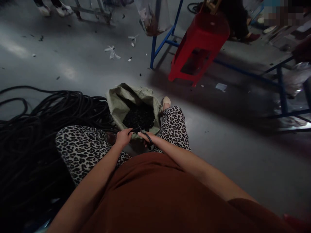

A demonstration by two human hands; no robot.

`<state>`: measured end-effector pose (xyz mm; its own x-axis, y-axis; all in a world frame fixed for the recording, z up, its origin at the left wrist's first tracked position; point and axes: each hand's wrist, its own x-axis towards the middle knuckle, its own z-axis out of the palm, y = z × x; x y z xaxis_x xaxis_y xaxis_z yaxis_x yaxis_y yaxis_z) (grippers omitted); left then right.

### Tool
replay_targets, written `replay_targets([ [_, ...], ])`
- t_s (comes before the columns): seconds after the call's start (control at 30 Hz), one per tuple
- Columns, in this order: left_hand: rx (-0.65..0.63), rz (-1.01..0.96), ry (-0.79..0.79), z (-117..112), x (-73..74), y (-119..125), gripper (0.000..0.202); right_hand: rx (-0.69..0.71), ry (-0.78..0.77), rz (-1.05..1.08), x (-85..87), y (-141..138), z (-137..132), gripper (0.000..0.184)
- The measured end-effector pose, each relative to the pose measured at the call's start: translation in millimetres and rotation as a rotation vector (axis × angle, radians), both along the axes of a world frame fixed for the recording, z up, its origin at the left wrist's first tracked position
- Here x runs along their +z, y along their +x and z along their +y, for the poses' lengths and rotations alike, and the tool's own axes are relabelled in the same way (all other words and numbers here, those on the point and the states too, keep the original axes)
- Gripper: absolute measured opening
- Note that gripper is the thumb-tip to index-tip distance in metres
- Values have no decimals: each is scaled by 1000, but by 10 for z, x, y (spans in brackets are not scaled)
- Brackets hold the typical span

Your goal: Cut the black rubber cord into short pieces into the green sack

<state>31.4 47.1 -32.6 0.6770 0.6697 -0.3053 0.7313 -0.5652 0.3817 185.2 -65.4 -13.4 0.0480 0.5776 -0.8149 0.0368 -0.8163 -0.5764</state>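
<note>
Between my knees stands a pale green woven sack (116, 108), its mouth spread wide, with many small black pieces (138, 117) inside. Over its near rim, my right hand (146, 136) is closed round a pair of scissors (148, 139) with black handles; the blades point up and to the left. My left hand (124, 137) pinches a thin black strip (134, 129), probably a length of the black tubing, whose end lies by the blades. Whether the blades touch the strip, I cannot tell.
Black tubing (55, 110) lies in a large coiled heap on the left. Ahead are a red plastic stool (191, 42), a blue metal frame (153, 51) and a hanging clear bag (155, 19). Scraps of plastic (112, 52) litter the grey floor. Another person's feet (63, 9) show at the top left.
</note>
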Motion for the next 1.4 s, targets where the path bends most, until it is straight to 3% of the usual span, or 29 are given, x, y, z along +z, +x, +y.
replay_targets([
  [0.3, -52, 11, -8, -16, 1, -7, 34, 19, -23, -32, 79, 2, 6, 65],
  [1.0, 4, -22, -3, 1, -42, -21, 34, -19, -31, -11, 30, -7, 10, 61],
  [1.4, -45, -16, 6, -13, -34, -21, 34, -34, -27, 7, 11, -3, 10, 63],
])
